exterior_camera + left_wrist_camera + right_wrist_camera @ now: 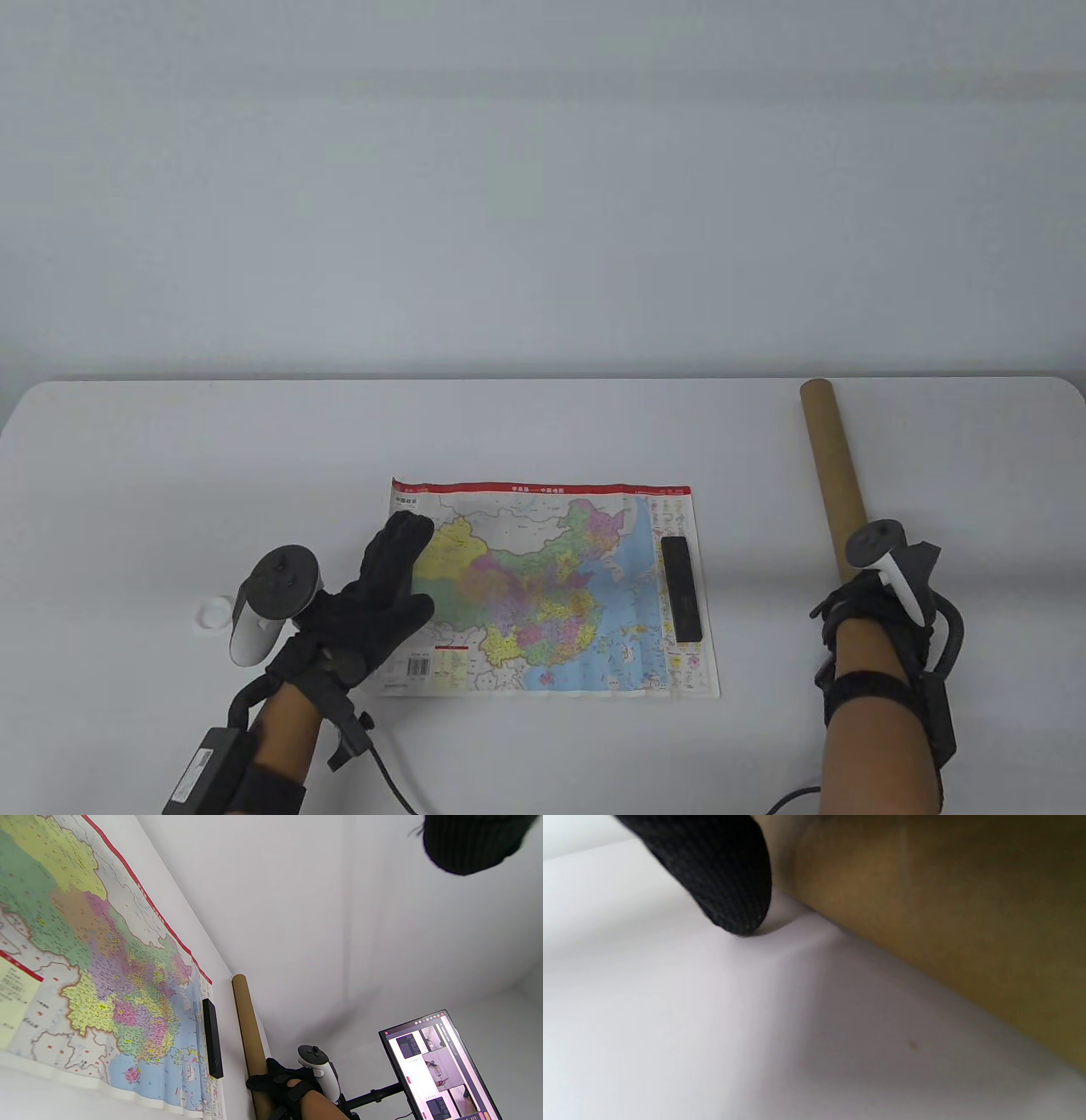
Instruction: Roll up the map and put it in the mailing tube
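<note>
While the white table (170, 475) takes up most of the shot, the thing to go by is the map (551, 594), lying flat and unrolled near the front edge, red title strip on its far side. Right of the map, well apart from it, the brown cardboard mailing tube (831, 467) lies on the table, running from the far side back toward the person. On the map's left part sits the left hand (386, 594), palm down with the fingers spread flat, not gripping anything, just resting on or right over the paper (can't really tell if it's pressing). The right hand (857, 607) is wrapped around the near end of the tube; the right wrist view shows one gloved fingertip (729, 891) touching the table right beside the tube's wall. A black bar (683, 587) lies on the map's right margin, along that edge. Left of the map, just past the left hand's tracker, there's a small white cap (216, 613) on the table. Off beyond the tube, the left wrist view catches a lit monitor (437, 1065).
</note>
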The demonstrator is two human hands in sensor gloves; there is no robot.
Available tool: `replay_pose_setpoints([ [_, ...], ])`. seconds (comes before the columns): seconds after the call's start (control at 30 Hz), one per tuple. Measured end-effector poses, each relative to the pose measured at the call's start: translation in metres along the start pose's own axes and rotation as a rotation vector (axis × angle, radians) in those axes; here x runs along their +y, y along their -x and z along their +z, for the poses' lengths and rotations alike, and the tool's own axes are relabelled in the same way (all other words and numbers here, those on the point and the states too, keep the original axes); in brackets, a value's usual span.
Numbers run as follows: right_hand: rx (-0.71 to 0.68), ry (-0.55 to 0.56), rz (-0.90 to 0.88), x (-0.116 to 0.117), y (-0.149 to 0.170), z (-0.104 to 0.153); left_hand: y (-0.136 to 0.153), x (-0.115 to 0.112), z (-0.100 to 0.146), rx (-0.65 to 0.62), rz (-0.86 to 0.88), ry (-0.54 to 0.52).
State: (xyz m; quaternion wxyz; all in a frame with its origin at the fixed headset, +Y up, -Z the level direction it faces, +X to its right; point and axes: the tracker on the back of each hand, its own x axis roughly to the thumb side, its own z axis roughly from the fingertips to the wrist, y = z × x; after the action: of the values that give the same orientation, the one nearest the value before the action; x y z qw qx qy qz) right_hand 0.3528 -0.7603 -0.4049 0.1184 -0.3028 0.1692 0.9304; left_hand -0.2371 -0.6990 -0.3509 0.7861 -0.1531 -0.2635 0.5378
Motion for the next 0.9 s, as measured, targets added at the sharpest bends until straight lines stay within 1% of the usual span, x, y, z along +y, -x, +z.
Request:
replay_pose_setpoints([
  [0.27,-0.010,-0.004,-0.015,0.000,0.001,0.000,0.001,-0.001,0.000,0.007,-0.001,0.003],
  [0.33,-0.022,0.020,-0.042,-0.003,0.001,0.002,0.001,-0.001,0.000,0.010,0.000,0.000],
  [0.4,-0.045,0.048,-0.043,-0.012,0.000,0.008,0.001,0.000,0.000,0.011,0.002,-0.008],
  [0.5,-0.111,0.104,-0.063,-0.030,-0.008,0.020,-0.001,0.001,0.000,0.039,-0.023,-0.063],
  [0.6,-0.232,0.178,-0.073,-0.051,-0.029,0.042,-0.002,0.003,0.001,0.093,-0.079,-0.190],
  [0.63,-0.292,0.216,-0.072,-0.059,-0.040,0.054,-0.002,0.003,0.001,0.120,-0.118,-0.237],
  [0.67,-0.337,0.233,-0.074,-0.063,-0.049,0.063,-0.002,0.004,0.001,0.153,-0.149,-0.268],
  [0.7,-0.410,0.250,-0.079,-0.067,-0.064,0.077,-0.001,0.004,0.002,0.206,-0.201,-0.314],
  [0.73,-0.461,0.254,-0.076,-0.069,-0.076,0.088,-0.001,0.004,0.001,0.232,-0.236,-0.342],
  [0.77,-0.542,0.256,-0.067,-0.070,-0.093,0.104,0.001,0.004,0.000,0.282,-0.293,-0.374],
  [0.8,-0.592,0.262,-0.061,-0.069,-0.105,0.115,0.003,0.005,0.000,0.321,-0.327,-0.388],
  [0.83,-0.674,0.265,-0.054,-0.065,-0.123,0.131,0.006,0.005,-0.002,0.366,-0.380,-0.400],
  [0.87,-0.720,0.259,-0.048,-0.061,-0.136,0.142,0.008,0.005,-0.004,0.390,-0.410,-0.405],
  [0.9,-0.789,0.237,-0.043,-0.053,-0.154,0.156,0.012,0.004,-0.006,0.440,-0.456,-0.413],
])
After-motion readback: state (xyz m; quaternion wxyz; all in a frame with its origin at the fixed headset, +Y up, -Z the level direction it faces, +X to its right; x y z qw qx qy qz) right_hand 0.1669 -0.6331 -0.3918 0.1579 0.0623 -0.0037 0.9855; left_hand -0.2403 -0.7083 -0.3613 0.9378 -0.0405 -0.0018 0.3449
